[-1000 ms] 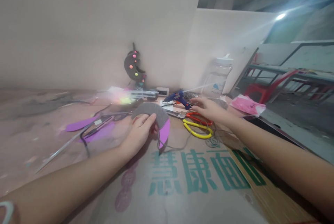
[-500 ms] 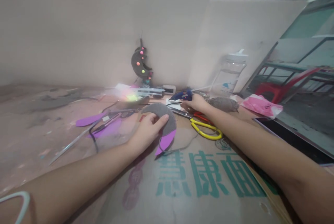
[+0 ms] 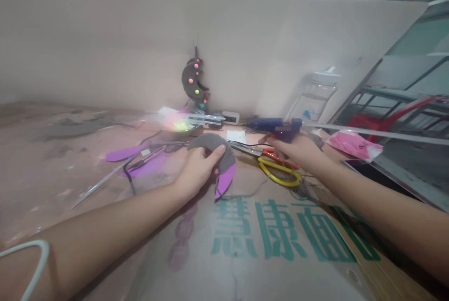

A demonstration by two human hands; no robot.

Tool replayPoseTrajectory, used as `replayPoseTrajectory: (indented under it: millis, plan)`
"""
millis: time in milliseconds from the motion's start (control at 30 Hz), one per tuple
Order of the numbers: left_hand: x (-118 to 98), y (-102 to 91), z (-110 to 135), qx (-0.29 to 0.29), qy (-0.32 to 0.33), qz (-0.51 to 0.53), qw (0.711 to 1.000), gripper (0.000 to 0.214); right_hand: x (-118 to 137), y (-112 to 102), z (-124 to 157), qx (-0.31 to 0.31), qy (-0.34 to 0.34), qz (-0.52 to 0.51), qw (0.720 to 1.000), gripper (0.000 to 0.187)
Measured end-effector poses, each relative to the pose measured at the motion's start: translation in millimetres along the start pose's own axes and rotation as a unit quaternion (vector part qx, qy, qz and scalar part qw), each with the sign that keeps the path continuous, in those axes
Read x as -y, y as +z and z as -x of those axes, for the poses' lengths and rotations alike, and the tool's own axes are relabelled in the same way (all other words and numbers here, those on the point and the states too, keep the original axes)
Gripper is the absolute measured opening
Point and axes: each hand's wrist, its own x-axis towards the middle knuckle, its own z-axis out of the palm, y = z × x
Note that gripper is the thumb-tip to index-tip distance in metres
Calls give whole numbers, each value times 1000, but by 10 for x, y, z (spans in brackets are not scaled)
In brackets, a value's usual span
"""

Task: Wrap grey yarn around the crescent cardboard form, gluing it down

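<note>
My left hand (image 3: 199,165) is closed on a crescent-shaped cutout (image 3: 226,182), its thumb lying on the grey yarn that wraps the upper part; the lower tip is bare purple. A strand of grey yarn (image 3: 249,195) trails to the right from it. In my right hand (image 3: 293,150) is a blue glue gun (image 3: 271,125), raised above the table with its nozzle toward the left and a long clear glue stick (image 3: 368,132) out of its back. Below that hand lie yellow-handled scissors (image 3: 278,172) and a red-handled pair (image 3: 280,158).
A grey crescent with coloured pompoms (image 3: 192,79) stands against the wall. Purple pieces (image 3: 122,153) and a pen (image 3: 149,157) lie left. A water bottle (image 3: 314,95), pink packet (image 3: 356,144) and tablet-like device (image 3: 382,179) are right. Printed cardboard (image 3: 196,268) covers the front.
My right hand has lifted the glue gun and drawn it to the right, turning it level. My left hand keeps its hold on the crescent. The view has shifted slightly.
</note>
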Motion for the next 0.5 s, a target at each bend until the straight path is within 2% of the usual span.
replayPoseTrajectory:
  millis: [100,200,333,500]
  plan:
    - [-13,11,4,28,-28,34,999,45,-36,57,280,7,23,9,1000,29]
    - [-37,18,2,30,-43,63,997,42,-105,100,428,-14,-6,16,1000,30]
    - [-17,5,-20,8,0,48,999,43,-161,150,503,3,-75,4,997,28]
    - [34,-10,-41,6,35,37,999,46,-117,215,579,65,-110,-24,991,21]
